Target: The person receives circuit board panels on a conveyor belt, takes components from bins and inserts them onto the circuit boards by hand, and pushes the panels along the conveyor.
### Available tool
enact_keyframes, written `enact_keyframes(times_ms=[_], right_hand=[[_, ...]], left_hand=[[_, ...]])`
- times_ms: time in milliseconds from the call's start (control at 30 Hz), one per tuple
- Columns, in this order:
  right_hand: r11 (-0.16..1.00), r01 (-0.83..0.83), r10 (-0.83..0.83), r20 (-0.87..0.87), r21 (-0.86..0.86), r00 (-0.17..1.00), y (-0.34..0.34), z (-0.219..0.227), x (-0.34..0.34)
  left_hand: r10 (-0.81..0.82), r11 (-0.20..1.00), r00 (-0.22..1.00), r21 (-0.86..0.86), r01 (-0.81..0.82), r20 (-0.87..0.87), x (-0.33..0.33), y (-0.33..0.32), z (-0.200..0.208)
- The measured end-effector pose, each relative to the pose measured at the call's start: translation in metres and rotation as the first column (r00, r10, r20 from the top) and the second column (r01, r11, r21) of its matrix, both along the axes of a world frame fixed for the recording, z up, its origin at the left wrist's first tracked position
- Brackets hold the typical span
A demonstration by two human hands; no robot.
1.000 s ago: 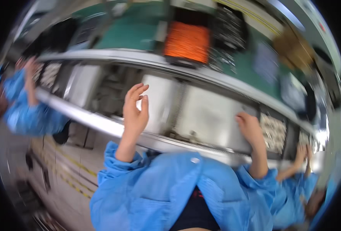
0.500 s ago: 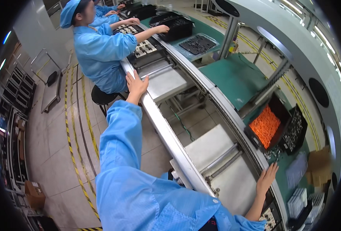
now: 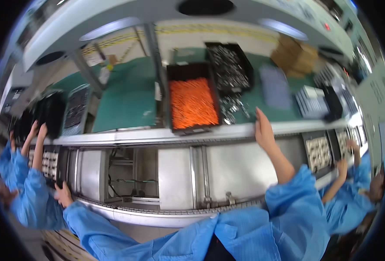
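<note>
My left hand [image 3: 63,195] lies at the left end of the near rail [image 3: 157,217] of a conveyor line, fingers apart and nothing in them. My right hand [image 3: 265,130] reaches over to the far rail [image 3: 140,137], its fingers stretched out, holding nothing. Just left of it, small loose metal pieces [image 3: 234,108] are strewn on the green work surface [image 3: 129,98]. A black bin of orange parts [image 3: 193,102] stands beside them. Behind is another black bin holding dark, shiny parts [image 3: 229,67]. Blur softens the fingertips.
Black trays with pale pieces sit on the line at right [image 3: 318,153] and left [image 3: 50,164]. Co-workers in blue [image 3: 36,195] work on both sides. Clear plastic trays [image 3: 275,87], white stacked trays [image 3: 312,102] and cardboard boxes [image 3: 293,56] stand far right. Gaps open between the line's metal plates.
My view has swung to the right, bringing the co-workers at right into sight. The left hand remains by the near rail and the right by the far rail; both stay open.
</note>
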State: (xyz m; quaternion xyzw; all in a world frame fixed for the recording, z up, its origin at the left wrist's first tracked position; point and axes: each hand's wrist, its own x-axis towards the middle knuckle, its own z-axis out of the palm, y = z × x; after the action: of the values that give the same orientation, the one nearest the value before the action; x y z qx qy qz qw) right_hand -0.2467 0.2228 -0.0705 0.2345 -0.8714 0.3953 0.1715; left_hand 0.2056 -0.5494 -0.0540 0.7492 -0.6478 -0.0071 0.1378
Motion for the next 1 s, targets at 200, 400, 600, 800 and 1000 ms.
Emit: enact_keyframes(times_ms=[200, 400, 600, 800, 1000], right_hand=[[0.996, -0.021, 0.030, 0.108, -0.083, 0.994, 0.026, 0.004, -0.031], [0.995, -0.099, 0.099, 0.022, -0.010, 0.995, 0.024, -0.007, -0.028], [0.994, -0.088, 0.093, 0.080, -0.063, 0.992, 0.022, -0.004, -0.024], [0.965, -0.038, 0.033, 0.025, 0.259, 0.999, 0.013, 0.001, -0.026], [0.983, -0.123, 0.138, -0.107, 0.136, 0.985, 0.010, -0.008, -0.035]], left_hand=[[-0.094, 0.992, 0.994, 0.086, 0.098, -0.049, -0.037, 0.001, -0.005], [-0.219, 0.975, 0.971, -0.012, 0.222, 0.098, 0.000, 0.026, -0.018], [-0.342, 0.939, 0.940, 0.034, 0.341, 0.005, -0.024, 0.138, -0.001], [-0.532, 0.838, 0.844, -0.101, 0.537, 0.073, -0.031, 0.209, -0.010], [-0.741, 0.670, 0.671, -0.095, 0.737, -0.021, -0.055, 0.297, 0.001]])
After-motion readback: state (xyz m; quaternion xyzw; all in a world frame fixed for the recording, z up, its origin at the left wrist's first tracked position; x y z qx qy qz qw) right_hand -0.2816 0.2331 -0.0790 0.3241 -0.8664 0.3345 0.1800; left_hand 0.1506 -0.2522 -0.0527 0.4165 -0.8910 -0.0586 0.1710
